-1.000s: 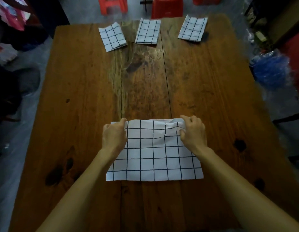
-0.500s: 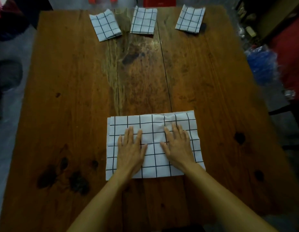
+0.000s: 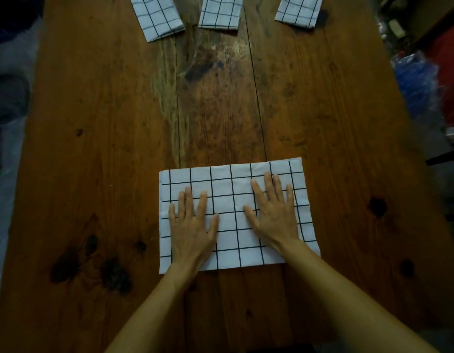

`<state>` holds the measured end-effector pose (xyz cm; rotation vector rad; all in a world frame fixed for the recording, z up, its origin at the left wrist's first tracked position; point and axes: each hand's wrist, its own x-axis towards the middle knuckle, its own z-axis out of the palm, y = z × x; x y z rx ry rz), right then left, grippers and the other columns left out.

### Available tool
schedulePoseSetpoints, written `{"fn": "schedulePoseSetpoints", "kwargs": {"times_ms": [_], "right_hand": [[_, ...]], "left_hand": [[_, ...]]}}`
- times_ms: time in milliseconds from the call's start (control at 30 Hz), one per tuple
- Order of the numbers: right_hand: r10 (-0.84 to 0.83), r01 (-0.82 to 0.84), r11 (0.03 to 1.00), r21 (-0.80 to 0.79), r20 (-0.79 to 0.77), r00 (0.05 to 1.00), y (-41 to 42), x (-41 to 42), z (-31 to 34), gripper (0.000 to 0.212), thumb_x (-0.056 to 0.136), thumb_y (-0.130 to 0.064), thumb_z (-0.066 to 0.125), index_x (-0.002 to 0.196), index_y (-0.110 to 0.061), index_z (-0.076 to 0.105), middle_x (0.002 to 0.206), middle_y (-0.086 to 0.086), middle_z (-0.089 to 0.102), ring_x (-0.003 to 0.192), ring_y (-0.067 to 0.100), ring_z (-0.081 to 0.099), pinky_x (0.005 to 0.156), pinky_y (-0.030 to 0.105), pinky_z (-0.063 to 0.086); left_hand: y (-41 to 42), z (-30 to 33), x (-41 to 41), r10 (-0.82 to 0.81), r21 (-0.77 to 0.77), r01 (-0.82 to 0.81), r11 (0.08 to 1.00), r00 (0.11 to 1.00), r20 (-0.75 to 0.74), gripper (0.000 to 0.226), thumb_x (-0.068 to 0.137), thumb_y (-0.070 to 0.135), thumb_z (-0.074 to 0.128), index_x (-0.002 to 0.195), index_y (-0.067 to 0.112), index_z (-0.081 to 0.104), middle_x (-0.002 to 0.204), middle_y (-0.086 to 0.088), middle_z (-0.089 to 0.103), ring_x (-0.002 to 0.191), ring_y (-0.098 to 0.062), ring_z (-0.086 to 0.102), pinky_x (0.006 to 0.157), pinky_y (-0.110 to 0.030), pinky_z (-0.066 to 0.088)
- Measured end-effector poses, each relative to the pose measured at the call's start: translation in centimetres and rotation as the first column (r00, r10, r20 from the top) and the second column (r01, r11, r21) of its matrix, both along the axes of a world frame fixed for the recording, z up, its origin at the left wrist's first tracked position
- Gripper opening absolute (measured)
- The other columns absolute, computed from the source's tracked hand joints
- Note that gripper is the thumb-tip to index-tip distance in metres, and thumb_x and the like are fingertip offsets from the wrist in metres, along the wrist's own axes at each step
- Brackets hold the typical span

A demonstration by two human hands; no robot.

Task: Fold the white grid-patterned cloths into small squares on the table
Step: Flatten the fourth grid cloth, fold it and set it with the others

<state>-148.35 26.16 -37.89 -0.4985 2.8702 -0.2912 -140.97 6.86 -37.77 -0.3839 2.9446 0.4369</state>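
Our hands (image 3: pixel 236 220) press flat and apart on the cloth (image 3: pixel 228 189); lifting carelessly could shift its layers out of line.

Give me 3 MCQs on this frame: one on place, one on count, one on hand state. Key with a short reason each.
1. Where do the small folded cloths lie?
A. along the table's far edge
B. stacked beside the left hand
C. on the floor

2. How many small folded cloths are there?
A. one
B. three
C. five

3. How do the hands meet the large cloth?
A. both pinch its corners
B. one lifts it up
C. both press flat on it

Key:
1 A: the left folded cloth, the middle folded cloth and the right folded cloth line the wooden table's far edge.
2 B: three show there.
3 C: left hand and right hand lie on the large cloth, fingers straight.
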Motion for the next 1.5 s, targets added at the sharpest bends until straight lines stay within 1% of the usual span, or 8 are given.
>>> {"fn": "schedulePoseSetpoints", "kwargs": {"times_ms": [333, 467, 667, 900, 1033, 1200, 1333, 1500], "right_hand": [[0.067, -0.071, 0.997, -0.037, -0.098, 0.993, -0.1, 0.6, 0.4, 0.066, 0.094, -0.052, 0.034, 0.15, -0.02, 0.024, 0.159, 0.013, 0.015, 0.148, 0.028, 0.009, 0.117, 0.055, 0.006], [0.097, -0.1, 0.994, -0.046, -0.071, 0.993, -0.8, 1.8, 0.1, 0.064, 0.095, -0.053, 0.033, 0.149, -0.02, 0.027, 0.158, 0.013, 0.018, 0.147, 0.027, 0.01, 0.118, 0.049, 0.007], [0.082, -0.083, 0.996, -0.024, -0.048, 0.995, -0.9, 2.2, -0.2, 0.064, 0.095, -0.054, 0.03, 0.149, -0.021, 0.026, 0.159, 0.013, 0.015, 0.148, 0.027, 0.009, 0.118, 0.05, 0.007], [0.072, -0.076, 0.996, -0.039, -0.083, 0.994, -0.8, 2.4, 0.1, 0.063, 0.095, -0.053, 0.032, 0.148, -0.018, 0.03, 0.158, 0.014, 0.018, 0.148, 0.028, 0.011, 0.118, 0.05, 0.007], [0.078, -0.092, 0.99, -0.103, -0.13, 0.988, -0.6, 3.4, 0.8, 0.06, 0.094, -0.049, 0.037, 0.145, -0.017, 0.036, 0.156, 0.014, 0.024, 0.147, 0.028, 0.015, 0.117, 0.052, 0.012], [-0.059, 0.058, 0.997, -0.056, -0.004, 0.998, 1.0, 5.7, 0.4, 0.064, 0.095, -0.052, 0.032, 0.15, -0.021, 0.025, 0.16, 0.012, 0.013, 0.148, 0.024, 0.003, 0.118, 0.048, 0.006], [-0.046, 0.046, 0.999, 0.004, 0.017, 0.999, 1.7, 6.3, 0.4, 0.068, 0.094, -0.056, 0.029, 0.152, -0.022, 0.018, 0.161, 0.012, 0.005, 0.149, 0.025, -0.001, 0.118, 0.047, -0.001], [-0.021, 0.021, 1.0, 0.019, 0.001, 1.0, 1.6, 6.1, 0.6, 0.071, 0.094, -0.059, 0.028, 0.153, -0.022, 0.014, 0.161, 0.012, 0.002, 0.149, 0.026, -0.002, 0.118, 0.05, -0.001]], "left_hand": [[-0.1, 0.0, 0.5, 0.043, -0.038, -0.042, 0.998, 0.999, 0.017, 0.069, 0.092, 0.057, 0.023, 0.152, 0.025, 0.007, 0.159, -0.008, -0.005, 0.146, -0.021, -0.01, 0.117, -0.045, -0.003], [-0.2, 0.0, 0.7, 0.066, -0.043, -0.066, 0.997, 0.998, 0.011, 0.068, 0.093, 0.056, 0.022, 0.152, 0.024, 0.007, 0.159, -0.01, -0.004, 0.146, -0.023, -0.009, 0.117, -0.044, -0.004], [-0.3, 0.0, 1.1, 0.082, -0.048, -0.081, 0.996, 0.997, 0.011, 0.068, 0.093, 0.054, 0.022, 0.152, 0.022, 0.01, 0.159, -0.013, 0.0, 0.146, -0.024, -0.007, 0.117, -0.044, -0.003], [0.9, 1.0, 1.4, -0.084, -0.027, 0.082, 0.996, 0.994, -0.076, 0.064, 0.093, 0.049, 0.032, 0.149, 0.02, 0.019, 0.158, -0.014, 0.008, 0.146, -0.026, 0.001, 0.116, -0.049, 0.005], [1.9, 0.9, 2.7, -0.128, -0.03, 0.127, 0.991, 0.99, -0.05, 0.064, 0.094, 0.048, 0.034, 0.15, 0.02, 0.021, 0.158, -0.014, 0.008, 0.147, -0.026, 0.001, 0.116, -0.05, 0.005], [1.6, 0.3, 4.7, -0.068, -0.034, 0.069, 0.997, 0.997, 0.041, 0.066, 0.094, 0.056, 0.023, 0.151, 0.023, 0.013, 0.159, -0.013, 0.002, 0.147, -0.025, -0.003, 0.115, -0.051, 0.002], [1.4, 0.4, 4.7, -0.057, 0.012, 0.056, 0.998, 0.998, 0.031, 0.067, 0.095, 0.059, 0.017, 0.151, 0.023, 0.012, 0.159, -0.012, -0.001, 0.147, -0.025, -0.004, 0.115, -0.05, 0.003], [1.5, 0.6, 4.6, -0.069, 0.004, 0.069, 0.998, 0.997, 0.023, 0.068, 0.093, 0.057, 0.023, 0.151, 0.023, 0.013, 0.159, -0.012, 0.001, 0.147, -0.025, -0.003, 0.115, -0.05, 0.004]]}}
